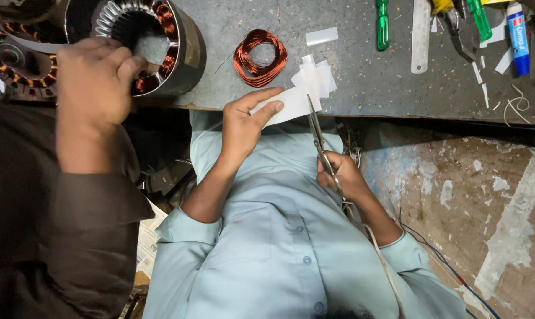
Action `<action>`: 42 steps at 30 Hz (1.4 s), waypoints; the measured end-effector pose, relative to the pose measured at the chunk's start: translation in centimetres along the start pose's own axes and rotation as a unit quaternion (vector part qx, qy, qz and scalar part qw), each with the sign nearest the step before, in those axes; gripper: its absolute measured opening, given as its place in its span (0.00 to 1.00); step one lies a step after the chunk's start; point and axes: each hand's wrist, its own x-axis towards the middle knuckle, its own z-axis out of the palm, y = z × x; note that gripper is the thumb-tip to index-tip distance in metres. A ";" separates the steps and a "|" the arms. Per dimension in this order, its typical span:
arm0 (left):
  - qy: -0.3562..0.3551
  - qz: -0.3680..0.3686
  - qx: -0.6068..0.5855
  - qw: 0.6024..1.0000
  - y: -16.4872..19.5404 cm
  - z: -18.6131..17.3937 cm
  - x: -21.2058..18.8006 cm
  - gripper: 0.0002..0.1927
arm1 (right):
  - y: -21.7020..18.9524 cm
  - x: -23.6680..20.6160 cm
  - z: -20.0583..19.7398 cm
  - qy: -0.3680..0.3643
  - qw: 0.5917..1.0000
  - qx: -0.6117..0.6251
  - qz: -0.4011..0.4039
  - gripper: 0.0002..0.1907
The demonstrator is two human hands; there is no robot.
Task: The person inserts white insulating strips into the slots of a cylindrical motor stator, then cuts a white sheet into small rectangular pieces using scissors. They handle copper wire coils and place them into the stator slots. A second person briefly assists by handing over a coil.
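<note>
The right hand (338, 175) is gripping steel scissors (317, 131), blades partway into a white paper sheet (288, 105) that the left hand (244, 121) is pinching just beside the bench (368, 82) edge. Cut white paper pieces (316, 75) are already lying on the bench beyond the sheet; the sheet itself is not yet cut through.

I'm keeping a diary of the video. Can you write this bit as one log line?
left hand: holds white paper strip | right hand: holds scissors, blades at strip | table: copper wire coil, cut paper bits
</note>
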 end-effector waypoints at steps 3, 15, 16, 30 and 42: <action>-0.002 0.001 -0.006 1.000 0.0 -0.1 0.0 0.15 | -0.2 0.0 0.0 -0.009 1.000 0.002 -0.020 0.08; -0.002 0.005 -0.001 1.000 -0.1 -0.2 0.1 0.14 | -1.2 -0.4 0.7 0.047 0.997 -0.065 -0.002 0.07; -0.001 0.008 -0.005 1.000 0.0 -0.2 0.0 0.14 | -1.3 -0.4 0.7 0.043 0.996 -0.080 -0.018 0.07; 0.009 0.007 -0.034 0.999 -0.1 -0.5 -0.2 0.15 | 0.5 1.0 -0.4 -0.021 0.998 0.012 -0.057 0.07; -0.008 0.025 -0.028 0.999 0.2 1.5 0.2 0.16 | 0.9 0.8 0.7 0.014 0.997 -0.069 -0.038 0.13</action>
